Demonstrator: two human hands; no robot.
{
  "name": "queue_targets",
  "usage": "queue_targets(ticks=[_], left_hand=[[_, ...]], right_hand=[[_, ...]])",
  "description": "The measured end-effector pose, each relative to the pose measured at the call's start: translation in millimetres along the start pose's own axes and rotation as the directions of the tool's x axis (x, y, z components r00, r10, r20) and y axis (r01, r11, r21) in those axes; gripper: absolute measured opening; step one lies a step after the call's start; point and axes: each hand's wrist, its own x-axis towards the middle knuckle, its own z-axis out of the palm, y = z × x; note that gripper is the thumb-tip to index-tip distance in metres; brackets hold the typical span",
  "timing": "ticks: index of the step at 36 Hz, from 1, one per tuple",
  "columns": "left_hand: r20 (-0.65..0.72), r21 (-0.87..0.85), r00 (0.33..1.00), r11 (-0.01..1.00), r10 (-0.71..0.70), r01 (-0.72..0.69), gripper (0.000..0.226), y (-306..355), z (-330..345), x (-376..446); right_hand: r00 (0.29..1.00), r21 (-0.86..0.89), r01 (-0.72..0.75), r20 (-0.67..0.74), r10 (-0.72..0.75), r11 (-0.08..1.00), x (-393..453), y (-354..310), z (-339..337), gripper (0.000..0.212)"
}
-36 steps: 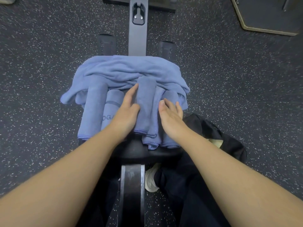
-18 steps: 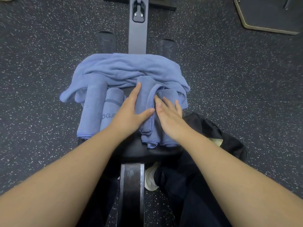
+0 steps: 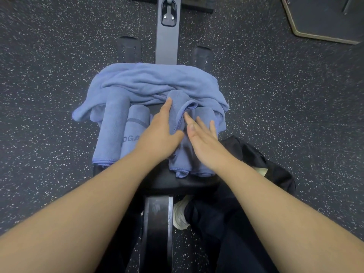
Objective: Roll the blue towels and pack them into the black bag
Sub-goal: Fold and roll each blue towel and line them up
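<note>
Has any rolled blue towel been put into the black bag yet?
No: the rolled towels lie on the black seat, and the part of the black bag that shows holds no towel.

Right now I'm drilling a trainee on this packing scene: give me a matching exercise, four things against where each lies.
Things:
1. black bag
2. rolled towel with lettering
3. loose towel
4. left hand

Places:
A. bunched along the seat's far side
B. on the floor, right of the seat
C. around the towel being rolled
D. left on the seat, beside a longer roll

Pairs: 1-B, 2-D, 3-A, 4-C
</note>
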Motion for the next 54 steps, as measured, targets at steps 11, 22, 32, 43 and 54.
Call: queue_targets(ticks=[11, 22, 32, 43, 54], left_hand=[[-0.009, -0.004, 0.978, 0.978, 0.208, -0.209, 0.038, -5, -4, -6], [-0.061, 0.279, 0.998, 0.96, 0.0, 0.018, 0.051, 19, -12, -20], [-0.05, 0.585, 0.988, 0.797, -0.146, 0.147, 0.061, 16, 0, -28], [-0.05, 0.801, 0.992, 0.588, -0.114, 0.108, 0.058, -2, 16, -20], [-0.073, 0.632, 0.993, 0.767, -0.089, 0.115, 0.05, -8, -26, -14]], right_hand=[[1.0, -0.022, 0.004, -0.003, -0.004, 1.0, -2, -1, -3, 0.075], [0.999, -0.027, -0.043, -0.015, 0.042, 0.999, -5, -8, -2, 0.067], [0.991, -0.313, -0.096, 0.054, 0.119, 0.945, -15, -18, -3, 0.063], [0.992, -0.288, -0.103, 0.04, 0.12, 0.952, -14, -20, -4, 0.063], [0.991, -0.289, -0.109, 0.042, 0.126, 0.951, -12, -21, -3, 0.063]])
